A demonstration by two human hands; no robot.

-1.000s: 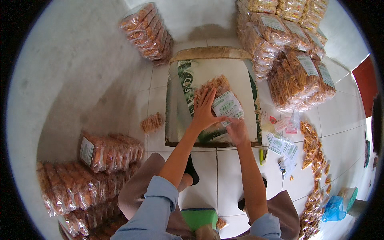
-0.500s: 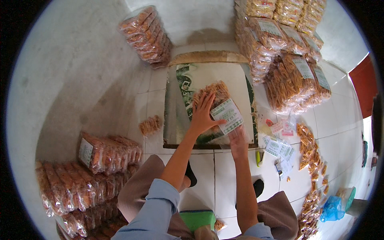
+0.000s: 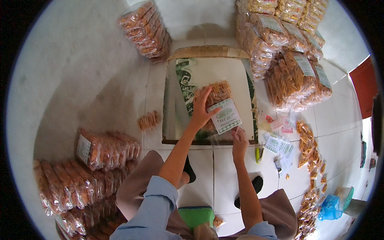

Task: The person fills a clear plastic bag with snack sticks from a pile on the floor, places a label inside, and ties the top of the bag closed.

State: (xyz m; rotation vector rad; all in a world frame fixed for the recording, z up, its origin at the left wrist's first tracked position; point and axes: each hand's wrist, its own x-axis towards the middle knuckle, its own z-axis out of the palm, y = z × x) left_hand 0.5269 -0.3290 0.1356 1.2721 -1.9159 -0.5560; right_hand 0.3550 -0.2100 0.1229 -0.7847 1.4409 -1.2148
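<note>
On a low board-topped stand (image 3: 234,72) lies a clear plastic bag of brown stick snacks (image 3: 219,91). A white and green printed label card (image 3: 225,116) covers its nearer part; I cannot tell whether it is inside the plastic. My left hand (image 3: 203,110) grips the bag from its left side, fingers along the edge and thumb over the card. At the card's lower right corner my right hand (image 3: 240,140) is closed in a pinch on the bag's loose plastic edge.
Packed snack bags are stacked at the left (image 3: 108,150), far left (image 3: 146,32) and far right (image 3: 290,76). Right of the stand lie loose label cards (image 3: 280,146), a yellow-green stapler (image 3: 259,155) and a row of small snack packs (image 3: 310,160). A green stool (image 3: 197,216) is between my legs.
My right hand has drawn back from beneath the card to its lower corner, fingers now pinched. My left fingers are less spread, and the card shows more fully.
</note>
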